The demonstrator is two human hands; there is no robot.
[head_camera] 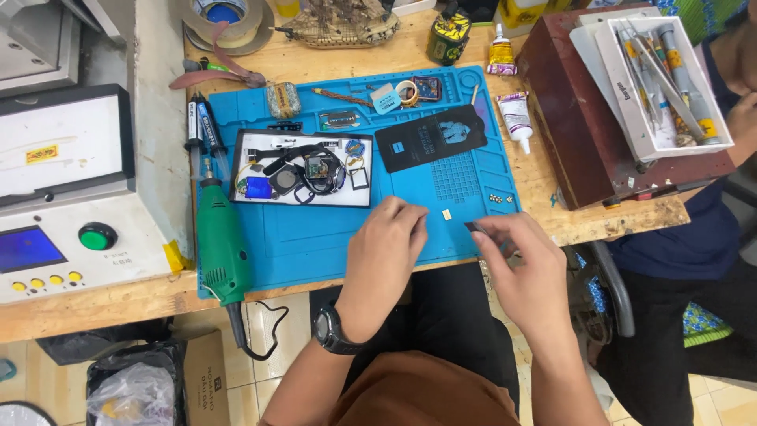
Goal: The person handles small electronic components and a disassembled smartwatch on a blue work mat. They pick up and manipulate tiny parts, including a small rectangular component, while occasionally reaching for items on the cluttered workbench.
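One head cam, looking steeply down, close over blue mat (331, 237) on workbench (102, 304).

Left wrist: black wristwatch (330, 330), round case, dark strap; forearms bare, no sleeves visible; rust-brown garment (422, 390) at torso; black trousers (449, 315).

Green rotary tool (220, 241) at blue mat (315, 237) left edge; white tray (302, 167) of parts; brown box (583, 118) right; glue tube (516, 117); tape roll (225, 20).
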